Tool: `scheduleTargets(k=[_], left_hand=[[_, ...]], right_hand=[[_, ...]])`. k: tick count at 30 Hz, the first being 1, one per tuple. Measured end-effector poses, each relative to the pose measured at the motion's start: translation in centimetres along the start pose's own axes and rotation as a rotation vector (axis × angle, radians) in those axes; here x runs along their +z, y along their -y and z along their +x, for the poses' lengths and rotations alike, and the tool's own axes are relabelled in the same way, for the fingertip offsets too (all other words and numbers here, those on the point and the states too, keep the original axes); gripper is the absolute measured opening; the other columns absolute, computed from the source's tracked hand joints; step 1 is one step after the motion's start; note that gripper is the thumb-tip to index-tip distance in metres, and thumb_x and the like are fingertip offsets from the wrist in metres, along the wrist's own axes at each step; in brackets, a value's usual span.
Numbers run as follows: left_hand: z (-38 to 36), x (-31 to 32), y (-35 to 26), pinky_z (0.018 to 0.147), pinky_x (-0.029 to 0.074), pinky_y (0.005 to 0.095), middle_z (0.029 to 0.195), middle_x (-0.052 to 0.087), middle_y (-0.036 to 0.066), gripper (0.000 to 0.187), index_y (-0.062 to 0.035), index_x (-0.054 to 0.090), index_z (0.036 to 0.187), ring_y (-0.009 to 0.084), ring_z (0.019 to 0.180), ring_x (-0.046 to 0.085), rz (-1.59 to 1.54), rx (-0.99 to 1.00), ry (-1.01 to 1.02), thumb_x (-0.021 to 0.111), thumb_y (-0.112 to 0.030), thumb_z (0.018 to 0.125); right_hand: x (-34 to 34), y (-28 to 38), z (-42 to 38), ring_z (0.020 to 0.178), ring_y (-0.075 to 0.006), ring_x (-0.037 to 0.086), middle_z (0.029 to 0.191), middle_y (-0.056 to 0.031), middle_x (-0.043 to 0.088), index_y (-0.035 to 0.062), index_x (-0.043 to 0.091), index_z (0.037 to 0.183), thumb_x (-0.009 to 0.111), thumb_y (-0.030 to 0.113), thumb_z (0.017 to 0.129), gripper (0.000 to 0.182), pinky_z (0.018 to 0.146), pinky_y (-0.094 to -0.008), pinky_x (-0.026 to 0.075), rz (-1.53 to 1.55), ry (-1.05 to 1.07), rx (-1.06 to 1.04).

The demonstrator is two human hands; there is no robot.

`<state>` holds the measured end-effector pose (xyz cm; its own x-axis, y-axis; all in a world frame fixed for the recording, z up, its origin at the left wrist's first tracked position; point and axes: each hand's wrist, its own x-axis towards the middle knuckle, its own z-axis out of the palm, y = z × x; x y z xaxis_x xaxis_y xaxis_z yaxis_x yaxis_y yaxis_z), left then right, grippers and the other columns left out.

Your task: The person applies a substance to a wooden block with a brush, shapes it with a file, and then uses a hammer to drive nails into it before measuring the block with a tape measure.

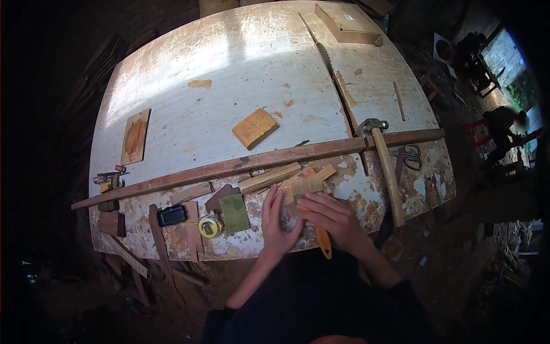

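A worn white tabletop [240,63], scratched and flaking to rusty brown patches along its near edge, carries a long reddish-brown wooden strip [258,162] and a honey-orange wooden block [255,128]. A yellow round tape measure [209,225] lies beside an olive-green rectangular sheet [234,213] and a small black case [172,215]. An orange-handled tool [323,239] shows bright beneath the right hand [334,216]. The pale tan wooden-handled hammer [385,166] has a grey metal head.
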<state>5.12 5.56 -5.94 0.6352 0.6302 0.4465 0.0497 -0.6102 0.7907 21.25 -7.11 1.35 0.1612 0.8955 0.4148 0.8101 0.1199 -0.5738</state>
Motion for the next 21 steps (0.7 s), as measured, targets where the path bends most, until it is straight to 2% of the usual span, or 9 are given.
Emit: scheduleTargets(k=[2, 5, 6, 9, 12, 15, 16, 19, 21], left_hand=[[0.0, 0.1, 0.1, 0.120, 0.045, 0.0523, 0.163, 0.045, 0.030, 0.089, -0.0002, 0.046, 0.160, 0.0478, 0.149, 0.049, -0.006, -0.004, 0.001, 0.089, -0.008, 0.083], [-0.2, 0.3, 0.4, 0.120, 0.045, 0.0522, 0.163, 0.045, 0.030, 0.088, -0.0005, 0.047, 0.160, 0.0475, 0.150, 0.049, -0.009, -0.005, -0.010, 0.089, -0.008, 0.083], [0.0, 0.3, 0.2, 0.120, 0.045, 0.0521, 0.163, 0.045, 0.030, 0.088, -0.0006, 0.047, 0.160, 0.0475, 0.150, 0.049, -0.004, -0.003, -0.013, 0.089, -0.008, 0.083], [0.2, 0.2, 0.1, 0.120, 0.046, 0.0509, 0.162, 0.047, 0.031, 0.086, 0.0009, 0.049, 0.158, 0.0459, 0.149, 0.051, -0.001, 0.004, -0.019, 0.088, -0.009, 0.083], [0.1, 0.0, 0.1, 0.120, 0.046, 0.0508, 0.163, 0.045, 0.031, 0.087, 0.0003, 0.048, 0.159, 0.0465, 0.149, 0.051, 0.006, -0.004, -0.010, 0.089, -0.009, 0.083], [0.0, 0.3, 0.0, 0.120, 0.046, 0.0509, 0.164, 0.044, 0.031, 0.088, -0.0002, 0.047, 0.160, 0.0470, 0.149, 0.050, 0.018, -0.004, -0.010, 0.089, -0.009, 0.084], [0.1, 0.3, 0.0, 0.120, 0.046, 0.0508, 0.163, 0.044, 0.031, 0.088, -0.0002, 0.047, 0.160, 0.0470, 0.148, 0.050, 0.028, 0.002, -0.016, 0.089, -0.009, 0.083], [0.2, 0.2, -0.2, 0.120, 0.045, 0.0503, 0.163, 0.047, 0.030, 0.086, 0.0013, 0.048, 0.159, 0.0445, 0.149, 0.052, 0.021, -0.020, -0.023, 0.088, -0.011, 0.084], [0.3, 0.2, -0.3, 0.121, 0.045, 0.0503, 0.163, 0.047, 0.030, 0.086, 0.0009, 0.048, 0.160, 0.0445, 0.149, 0.051, 0.034, -0.008, -0.028, 0.087, -0.010, 0.084]], right_hand=[[0.6, 0.4, -0.9, 0.136, -0.0328, 0.066, 0.139, -0.0110, 0.073, 0.0058, 0.075, 0.127, 0.079, 0.009, 0.091, 0.036, 0.115, -0.0488, 0.056, -0.002, 0.092, -0.129], [-1.0, -0.6, -0.2, 0.137, -0.0326, 0.066, 0.139, -0.0105, 0.073, 0.0055, 0.075, 0.123, 0.079, 0.010, 0.091, 0.033, 0.114, -0.0488, 0.057, 0.096, -0.045, 0.067], [-1.0, -0.8, -0.3, 0.135, -0.0330, 0.067, 0.140, -0.0104, 0.073, 0.0056, 0.075, 0.122, 0.080, 0.008, 0.090, 0.032, 0.113, -0.0486, 0.058, -0.008, -0.080, 0.095], [0.3, 0.4, -1.2, 0.135, -0.0333, 0.068, 0.140, -0.0118, 0.073, 0.0052, 0.075, 0.123, 0.082, 0.008, 0.089, 0.035, 0.112, -0.0473, 0.058, 0.005, 0.043, -0.101], [-1.5, -0.3, -0.9, 0.134, -0.0336, 0.068, 0.138, -0.0125, 0.073, 0.0042, 0.074, 0.123, 0.081, 0.009, 0.090, 0.034, 0.112, -0.0467, 0.058, 0.153, 0.073, -0.014], [-2.0, -0.6, -0.5, 0.135, -0.0317, 0.067, 0.137, -0.0105, 0.074, 0.0049, 0.074, 0.123, 0.080, 0.011, 0.091, 0.033, 0.114, -0.0458, 0.057, 0.090, -0.025, 0.109], [-2.0, 0.6, -0.3, 0.134, -0.0317, 0.068, 0.136, -0.0107, 0.074, 0.0047, 0.074, 0.124, 0.080, 0.011, 0.092, 0.033, 0.114, -0.0454, 0.057, 0.018, 0.039, 0.031], [-1.6, 0.1, -0.9, 0.136, -0.0318, 0.067, 0.138, -0.0117, 0.073, 0.0044, 0.074, 0.124, 0.080, 0.011, 0.092, 0.033, 0.113, -0.0452, 0.058, 0.149, 0.113, -0.069], [-2.7, -0.6, -0.8, 0.136, -0.0325, 0.067, 0.140, -0.0117, 0.073, 0.0025, 0.075, 0.121, 0.081, 0.010, 0.091, 0.032, 0.113, -0.0459, 0.058, 0.183, 0.031, 0.058]])
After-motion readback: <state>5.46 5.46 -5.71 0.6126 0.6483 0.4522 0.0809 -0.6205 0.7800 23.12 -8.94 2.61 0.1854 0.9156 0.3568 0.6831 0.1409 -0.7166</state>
